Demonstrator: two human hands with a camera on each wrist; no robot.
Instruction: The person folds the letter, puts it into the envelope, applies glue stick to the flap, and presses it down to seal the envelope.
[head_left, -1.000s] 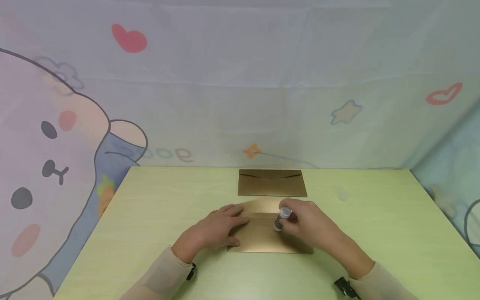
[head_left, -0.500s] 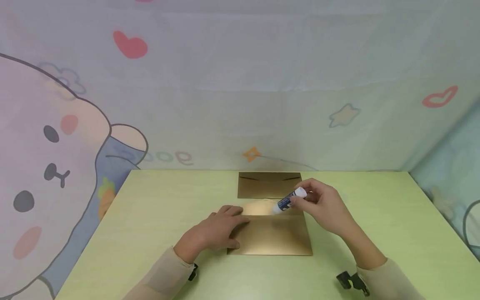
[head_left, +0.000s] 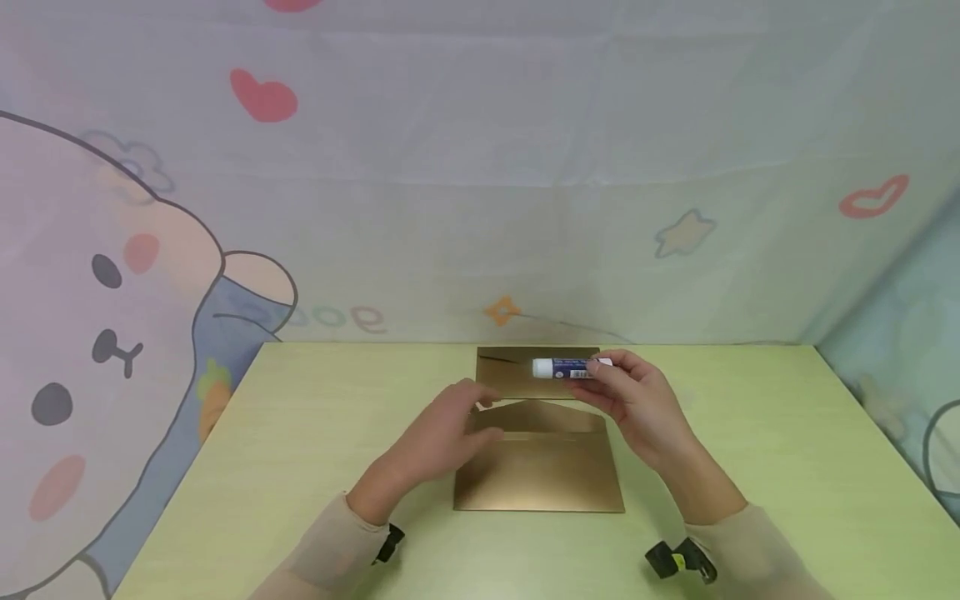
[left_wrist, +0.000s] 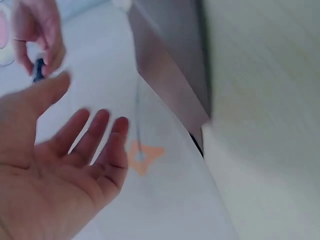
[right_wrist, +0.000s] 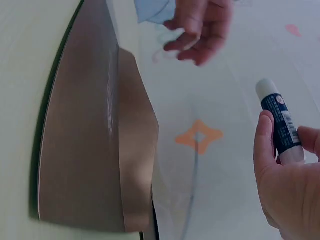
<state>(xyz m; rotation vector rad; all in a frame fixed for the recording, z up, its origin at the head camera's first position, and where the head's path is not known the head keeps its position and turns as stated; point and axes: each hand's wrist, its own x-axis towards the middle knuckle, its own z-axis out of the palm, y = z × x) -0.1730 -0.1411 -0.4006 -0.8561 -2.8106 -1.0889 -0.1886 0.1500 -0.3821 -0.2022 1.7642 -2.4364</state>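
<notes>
My right hand (head_left: 637,404) pinches a glue stick (head_left: 562,368) between thumb and fingers. The stick has a dark blue label and white ends, and lies level above the table with one white end pointing left. In the right wrist view the glue stick (right_wrist: 281,120) shows its barcode. My left hand (head_left: 446,429) hovers at the left of the nearer gold envelope (head_left: 540,475), fingers spread and loosely bent, holding nothing. That envelope lies with its pointed flap unfolded toward the back. A second gold envelope (head_left: 502,379) lies behind it, partly hidden by the glue stick and right hand.
A pale yellow-green table (head_left: 337,400) carries both envelopes. Behind it hangs a cloth backdrop (head_left: 450,167) printed with a bear, hearts and stars. A dark cable (head_left: 930,450) curves at the far right edge.
My right hand has lifted the glue stick off the nearer envelope and turned it level. My left hand, which rested on that envelope's left side, has risen from it.
</notes>
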